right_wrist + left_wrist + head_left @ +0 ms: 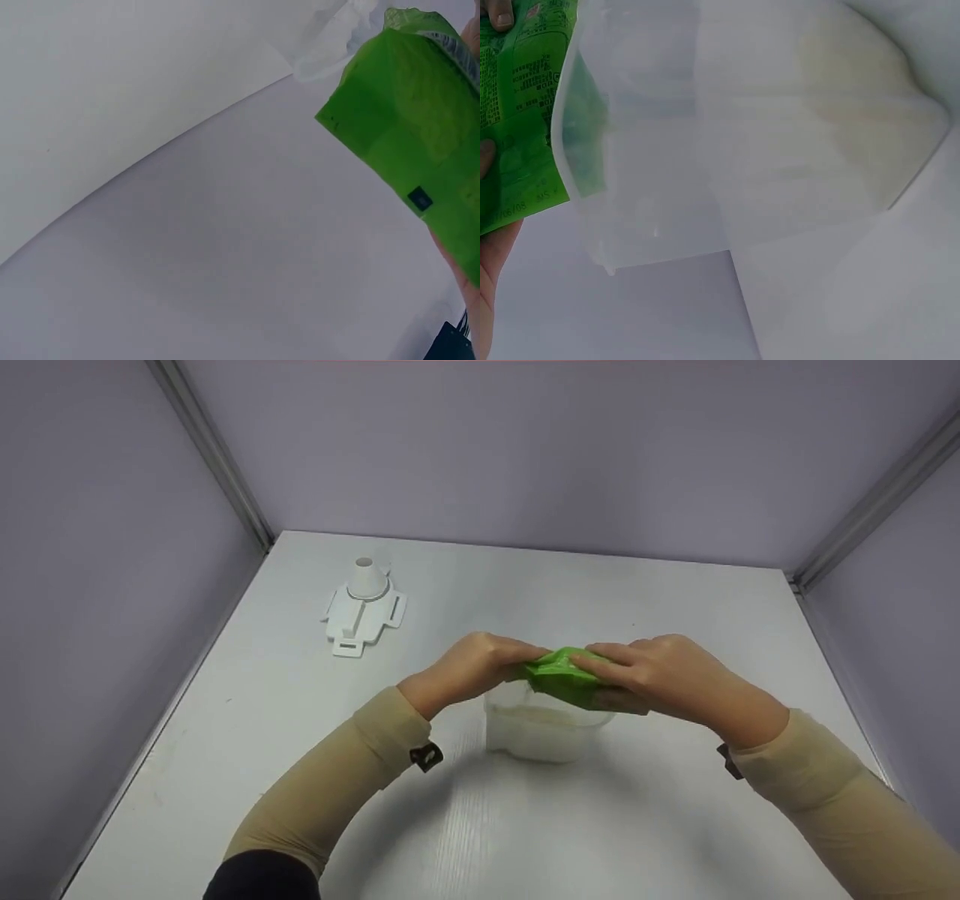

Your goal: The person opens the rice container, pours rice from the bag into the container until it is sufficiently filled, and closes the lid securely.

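At about ten o'clock on the white worktop point(480, 825), well apart from the hands, lies a flat white plastic plate with a small upright cone-shaped funnel point(364, 604) on it.

Near the middle, the left hand point(472, 664) comes in from eight o'clock and grips the left end of a crumpled bright green plastic packet with small printed text point(564, 675). Its fingers point(517, 649) are curled over the top of the packet, and in the left wrist view a fingertip and the thumb pinch the packet's printed edge. The right hand point(664, 675) comes in from four o'clock and holds the packet's right end, fingers laid close together across the top and the thumb tucked beneath.

The packet's long axis runs from nine o'clock to three o'clock between the two hands, so both are on it and neither is nearer. It hangs directly above the open mouth of a translucent white plastic tub point(540, 731), which stands on the worktop just under the hands, at six o'clock from the packet.

The hands cover most of the packet, so I cannot tell whether it is torn open or which end is its mouth. A pale layer shows through the tub's wall, but what it is cannot be made out. The right wrist view shows only the packet's green back and bare worktop.
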